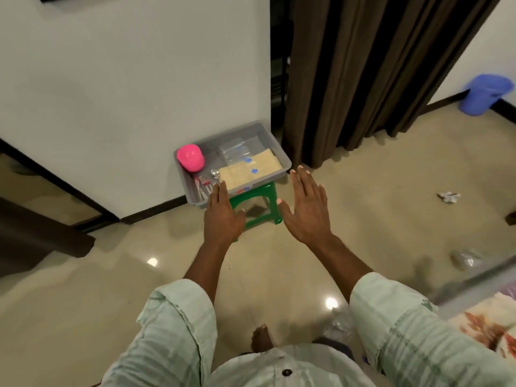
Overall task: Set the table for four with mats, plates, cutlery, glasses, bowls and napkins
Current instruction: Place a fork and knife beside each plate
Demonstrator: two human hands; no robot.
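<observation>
Both hands reach empty with fingers straight toward the grey tray on the green stool, the left hand at its near rim, the right hand just off its right corner.

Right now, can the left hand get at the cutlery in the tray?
Probably yes. The left hand is open, its fingertips at the near rim of the tray, just beside the cutlery. Nothing lies over the cutlery.
</observation>
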